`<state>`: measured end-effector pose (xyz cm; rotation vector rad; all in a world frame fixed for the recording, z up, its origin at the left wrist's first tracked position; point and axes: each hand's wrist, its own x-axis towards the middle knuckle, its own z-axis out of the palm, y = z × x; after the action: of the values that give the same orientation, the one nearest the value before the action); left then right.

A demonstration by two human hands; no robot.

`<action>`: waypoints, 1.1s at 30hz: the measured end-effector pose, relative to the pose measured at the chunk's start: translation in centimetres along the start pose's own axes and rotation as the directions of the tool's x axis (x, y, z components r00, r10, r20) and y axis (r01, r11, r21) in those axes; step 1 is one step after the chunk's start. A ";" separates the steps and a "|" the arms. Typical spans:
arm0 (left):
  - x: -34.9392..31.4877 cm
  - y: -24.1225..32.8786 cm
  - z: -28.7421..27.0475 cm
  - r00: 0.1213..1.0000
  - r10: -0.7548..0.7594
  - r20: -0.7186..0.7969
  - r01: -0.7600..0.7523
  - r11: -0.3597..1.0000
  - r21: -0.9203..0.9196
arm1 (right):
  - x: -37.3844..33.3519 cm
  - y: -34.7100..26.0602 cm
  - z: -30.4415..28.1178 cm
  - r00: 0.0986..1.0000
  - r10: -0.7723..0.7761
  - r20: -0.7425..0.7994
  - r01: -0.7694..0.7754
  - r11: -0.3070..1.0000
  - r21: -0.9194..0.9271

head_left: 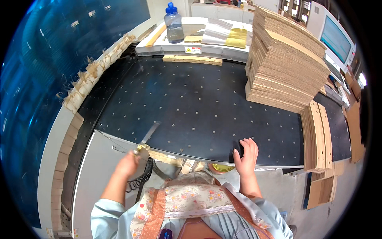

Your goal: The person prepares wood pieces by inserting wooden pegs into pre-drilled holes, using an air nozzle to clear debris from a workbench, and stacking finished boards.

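My left hand (129,163) is closed round an air blow gun (142,148) at the near left edge of the black table. The gun has a brass-coloured body, and its thin metal nozzle (152,132) points up and to the right over the table surface. Below it hangs a black coiled hose (145,175). My right hand (247,155) lies at the table's near edge with fingers stretched out and nothing in them. Under both hands spreads the black table (187,107), dotted with small pale studs.
A tall stack of particleboard panels (284,63) stands at the right, with pale drilled wooden boards (317,137) beside it. A blue-capped water bottle (174,24) and a wooden strip (192,60) sit at the far side. A monitor (336,40) is far right; blue sheeting (51,71) fills the left.
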<state>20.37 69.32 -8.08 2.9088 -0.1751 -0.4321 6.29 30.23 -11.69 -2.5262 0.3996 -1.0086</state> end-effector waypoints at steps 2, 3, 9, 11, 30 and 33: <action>1.1 -4.0 -1.0 0.971 -0.220 -0.093 0.214 0.974 -0.071 | 0.0 -0.3 0.1 1.000 0.002 -0.006 -0.002 1.000 -0.001; 1.5 -6.2 -1.9 0.943 -0.329 -0.052 0.323 0.941 -0.101 | 0.1 -0.4 0.0 1.000 0.002 -0.006 -0.002 1.000 -0.008; 0.4 -6.4 -2.4 0.964 -0.263 -0.047 0.259 0.963 -0.076 | 0.2 -0.8 0.5 0.999 -0.009 0.035 0.013 0.995 -0.094; -1.0 -1.4 -1.7 0.997 -0.067 0.032 0.068 0.997 -0.029 | 0.3 -1.0 0.7 0.999 -0.011 0.050 0.017 0.993 -0.119; 2.2 0.0 -2.8 0.993 0.087 0.073 -0.083 0.995 -0.057 | 0.6 -1.3 0.6 1.000 0.009 0.028 -0.002 0.971 -0.238; 0.7 1.4 -3.2 0.939 0.226 0.259 -0.222 0.974 -0.043 | 0.6 -1.4 0.8 0.999 0.041 0.019 -0.035 0.970 -0.242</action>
<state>21.91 68.38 -4.94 2.7636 -0.5343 -0.7717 7.39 31.44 -11.25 -2.7306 0.5946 -0.9655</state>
